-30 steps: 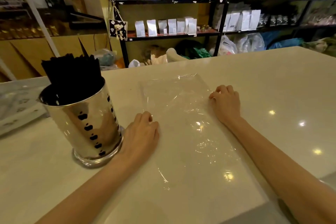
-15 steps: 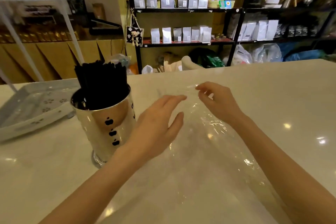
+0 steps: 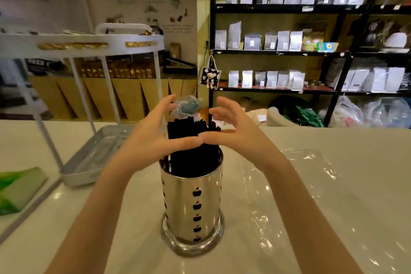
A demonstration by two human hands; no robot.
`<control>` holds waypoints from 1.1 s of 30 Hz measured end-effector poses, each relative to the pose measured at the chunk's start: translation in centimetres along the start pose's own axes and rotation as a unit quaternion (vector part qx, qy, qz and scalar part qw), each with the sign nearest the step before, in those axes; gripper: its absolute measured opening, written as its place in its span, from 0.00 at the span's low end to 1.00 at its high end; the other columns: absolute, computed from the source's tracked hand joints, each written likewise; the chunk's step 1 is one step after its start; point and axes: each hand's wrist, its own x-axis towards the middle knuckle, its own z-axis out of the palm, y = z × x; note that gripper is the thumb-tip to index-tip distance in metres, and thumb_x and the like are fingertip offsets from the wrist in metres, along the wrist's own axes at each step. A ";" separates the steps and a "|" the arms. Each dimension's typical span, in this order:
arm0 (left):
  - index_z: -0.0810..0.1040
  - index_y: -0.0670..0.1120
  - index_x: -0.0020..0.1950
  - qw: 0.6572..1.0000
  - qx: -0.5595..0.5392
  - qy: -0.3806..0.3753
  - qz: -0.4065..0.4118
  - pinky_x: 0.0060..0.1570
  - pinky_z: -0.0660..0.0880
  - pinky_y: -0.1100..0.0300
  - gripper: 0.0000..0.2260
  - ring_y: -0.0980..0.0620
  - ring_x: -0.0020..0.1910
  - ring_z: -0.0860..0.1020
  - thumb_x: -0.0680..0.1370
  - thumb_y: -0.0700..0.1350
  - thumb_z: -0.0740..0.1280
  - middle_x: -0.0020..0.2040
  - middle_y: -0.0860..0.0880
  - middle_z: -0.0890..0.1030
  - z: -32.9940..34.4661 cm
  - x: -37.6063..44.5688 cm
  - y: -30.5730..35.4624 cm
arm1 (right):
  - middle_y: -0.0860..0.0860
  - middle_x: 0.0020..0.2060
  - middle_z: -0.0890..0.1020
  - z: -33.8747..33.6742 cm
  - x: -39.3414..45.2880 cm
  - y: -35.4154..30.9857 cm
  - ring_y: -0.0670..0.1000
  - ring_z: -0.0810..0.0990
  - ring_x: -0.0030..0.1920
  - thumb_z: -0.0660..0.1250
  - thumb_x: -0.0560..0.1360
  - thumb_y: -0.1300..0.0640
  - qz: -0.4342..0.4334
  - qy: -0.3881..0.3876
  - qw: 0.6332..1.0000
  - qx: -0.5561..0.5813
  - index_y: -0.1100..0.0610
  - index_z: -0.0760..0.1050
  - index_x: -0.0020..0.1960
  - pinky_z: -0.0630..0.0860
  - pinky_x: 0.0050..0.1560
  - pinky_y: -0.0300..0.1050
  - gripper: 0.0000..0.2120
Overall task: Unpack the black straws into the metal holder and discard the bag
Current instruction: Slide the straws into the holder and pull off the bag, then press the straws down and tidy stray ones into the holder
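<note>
The shiny metal holder (image 3: 193, 202) with apple-shaped cut-outs stands on the white counter straight in front of me. A bundle of black straws (image 3: 189, 138) sticks up out of it. My left hand (image 3: 153, 138) and my right hand (image 3: 233, 133) cup the straw bundle from either side, thumbs meeting in front of it, fingers spread and curved above the tips. The empty clear plastic bag (image 3: 295, 184) lies flat on the counter to the right of the holder, under my right forearm.
A white two-tier rack (image 3: 93, 158) stands on the counter at the left, its lower tray close to the holder. A green item (image 3: 15, 187) lies at the far left edge. Black shelves with white pouches (image 3: 278, 40) line the back.
Both hands left the bag, which now lies flat at the right, and rose to close in around the straws. My view shifted so the holder sits centred.
</note>
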 end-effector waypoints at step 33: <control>0.70 0.71 0.52 0.994 -0.061 -0.029 0.091 0.60 0.72 0.49 0.22 0.60 0.59 0.72 0.60 0.60 0.70 0.56 0.64 0.75 0.9 -3.0 0.1 | 0.34 0.47 0.80 2.4 -3.4 -0.8 0.39 0.77 0.53 0.60 0.73 0.48 -0.120 -0.111 0.986 0.017 0.43 0.70 0.59 0.73 0.51 0.31 0.14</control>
